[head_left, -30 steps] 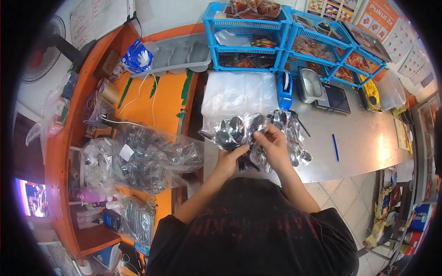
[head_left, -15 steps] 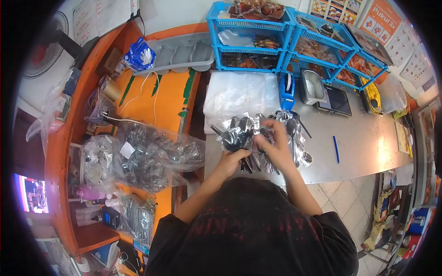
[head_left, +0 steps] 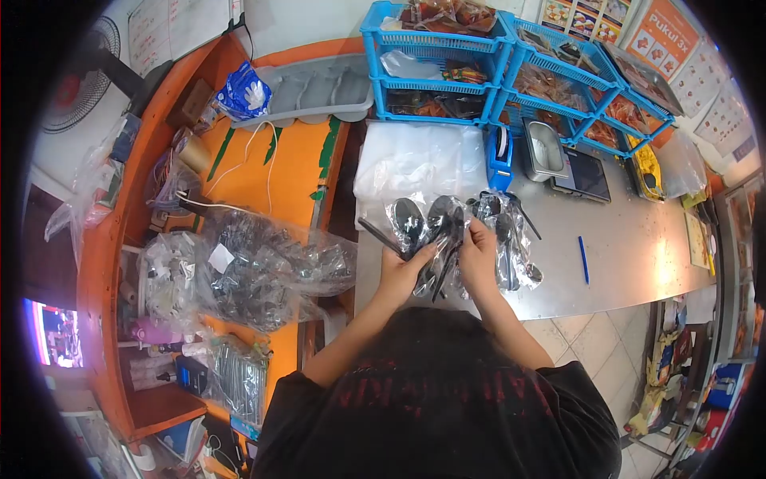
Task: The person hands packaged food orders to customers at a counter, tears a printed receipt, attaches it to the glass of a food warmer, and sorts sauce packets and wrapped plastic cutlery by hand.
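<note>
Several black plastic spoons in clear wrappers (head_left: 444, 212) are held between my two hands over the front of the metal table. My left hand (head_left: 403, 273) is closed on their handles, with one dark handle sticking out to the left. At the right side of the same bunch, my right hand (head_left: 479, 254) pinches a wrapper edge. Just right of it, more wrapped black spoons (head_left: 509, 239) lie on the metal table (head_left: 630, 247).
Clear plastic bags (head_left: 419, 160) lie behind my hands, beside a blue tape dispenser (head_left: 499, 160). Blue baskets (head_left: 435, 72) stand at the back. A blue pen (head_left: 583, 259) lies to the right. A large bag of black utensils (head_left: 255, 267) is on the left.
My right hand has come down and closed on the wrapper edge. The wrapped spoons are now spread more apart, and my left hand has shifted slightly.
</note>
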Demonstrator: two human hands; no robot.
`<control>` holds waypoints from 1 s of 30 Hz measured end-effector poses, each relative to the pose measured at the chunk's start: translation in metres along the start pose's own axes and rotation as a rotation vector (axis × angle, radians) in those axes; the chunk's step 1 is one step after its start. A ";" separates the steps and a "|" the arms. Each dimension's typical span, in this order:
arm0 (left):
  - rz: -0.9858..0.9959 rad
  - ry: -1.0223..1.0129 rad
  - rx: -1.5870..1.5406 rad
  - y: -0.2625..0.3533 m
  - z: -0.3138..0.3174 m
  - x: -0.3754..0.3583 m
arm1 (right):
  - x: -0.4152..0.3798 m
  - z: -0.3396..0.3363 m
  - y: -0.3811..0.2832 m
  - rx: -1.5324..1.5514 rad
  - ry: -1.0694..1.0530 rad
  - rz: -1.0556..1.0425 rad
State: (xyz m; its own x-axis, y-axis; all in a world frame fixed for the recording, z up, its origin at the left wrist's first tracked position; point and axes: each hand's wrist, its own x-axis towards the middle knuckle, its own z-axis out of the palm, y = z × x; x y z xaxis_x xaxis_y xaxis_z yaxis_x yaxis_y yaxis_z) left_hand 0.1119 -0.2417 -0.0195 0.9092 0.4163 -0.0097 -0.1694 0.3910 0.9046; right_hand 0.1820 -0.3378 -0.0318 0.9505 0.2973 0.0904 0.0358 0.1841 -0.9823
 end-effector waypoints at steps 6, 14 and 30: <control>0.237 0.214 0.079 0.007 -0.002 0.001 | 0.019 -0.039 -0.003 -0.071 0.092 0.214; 0.149 0.066 0.023 0.004 0.000 -0.004 | 0.012 -0.031 -0.016 -0.797 0.034 -0.273; -0.045 -0.061 0.072 0.000 -0.005 -0.001 | 0.000 -0.016 -0.012 -0.420 -0.165 -0.159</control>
State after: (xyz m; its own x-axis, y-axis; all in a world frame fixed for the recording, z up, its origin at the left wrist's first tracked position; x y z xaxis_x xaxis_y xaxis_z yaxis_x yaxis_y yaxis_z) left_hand 0.1095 -0.2379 -0.0218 0.9371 0.3480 -0.0275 -0.1016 0.3472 0.9323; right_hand 0.1864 -0.3553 -0.0225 0.8628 0.4469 0.2364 0.3307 -0.1452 -0.9325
